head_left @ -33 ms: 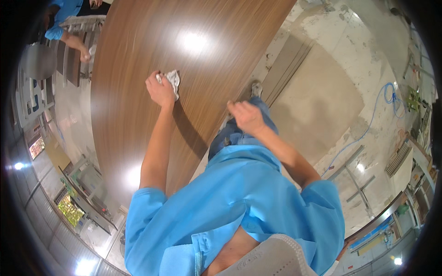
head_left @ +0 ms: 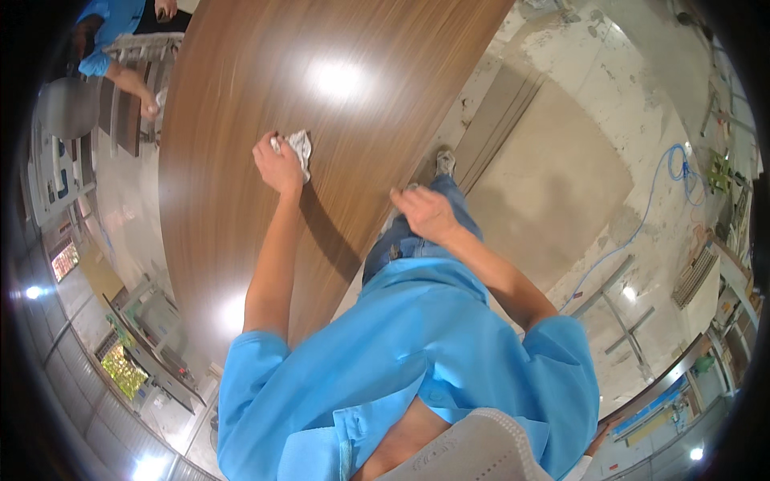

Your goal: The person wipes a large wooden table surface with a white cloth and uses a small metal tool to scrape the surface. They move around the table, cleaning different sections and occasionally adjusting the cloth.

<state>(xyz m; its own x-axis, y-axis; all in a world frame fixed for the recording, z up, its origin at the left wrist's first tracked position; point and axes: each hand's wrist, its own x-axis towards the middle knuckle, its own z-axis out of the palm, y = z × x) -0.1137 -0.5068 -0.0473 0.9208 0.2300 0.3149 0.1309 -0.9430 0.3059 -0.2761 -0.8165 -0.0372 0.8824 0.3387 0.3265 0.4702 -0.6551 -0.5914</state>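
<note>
My left hand (head_left: 278, 165) is closed around part of a crumpled white cloth (head_left: 300, 147) on a brown wood-grain tabletop (head_left: 241, 96). The cloth sticks out past the fingers on the right side of the hand. My right hand (head_left: 425, 214) is held in front of my waist, beside the tabletop's right edge and above my leg. Its fingers are curled in, and whatever they may hold is too small or hidden to make out.
At the upper left, a co-worker in a blue shirt reaches an arm (head_left: 132, 82) beyond the table's far left edge. Flat boards (head_left: 505, 120) lie on the floor to the right. Farther right is a coiled blue hose (head_left: 680, 164), with metal frame pieces (head_left: 630, 325) nearer me.
My left hand and the cloth have shifted slightly toward me. My right hand has moved a little left and nearer.
</note>
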